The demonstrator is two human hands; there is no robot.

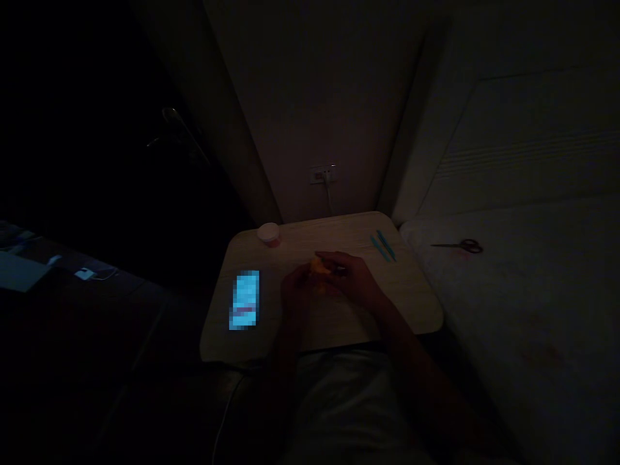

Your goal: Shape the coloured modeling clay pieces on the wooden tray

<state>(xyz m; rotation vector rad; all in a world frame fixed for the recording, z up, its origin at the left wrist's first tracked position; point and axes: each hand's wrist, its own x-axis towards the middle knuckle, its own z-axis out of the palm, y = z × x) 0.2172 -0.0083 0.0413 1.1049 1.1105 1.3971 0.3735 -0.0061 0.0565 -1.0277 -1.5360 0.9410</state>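
The room is very dark. My left hand (296, 289) and my right hand (352, 274) meet over the middle of a small pale wooden table (339, 323). Between their fingertips sits a small orange object (320, 266), and both hands are closed on it. What the orange object is cannot be made out. A phone (245, 300) with a lit blue screen lies flat on the table to the left of my left hand.
A small round white-lidded container (268, 233) stands at the table's far left corner. Two blue pens (383, 246) lie at the far right. Scissors (461, 245) rest on the white bed to the right. A wall socket (323, 174) with a cable is behind the table.
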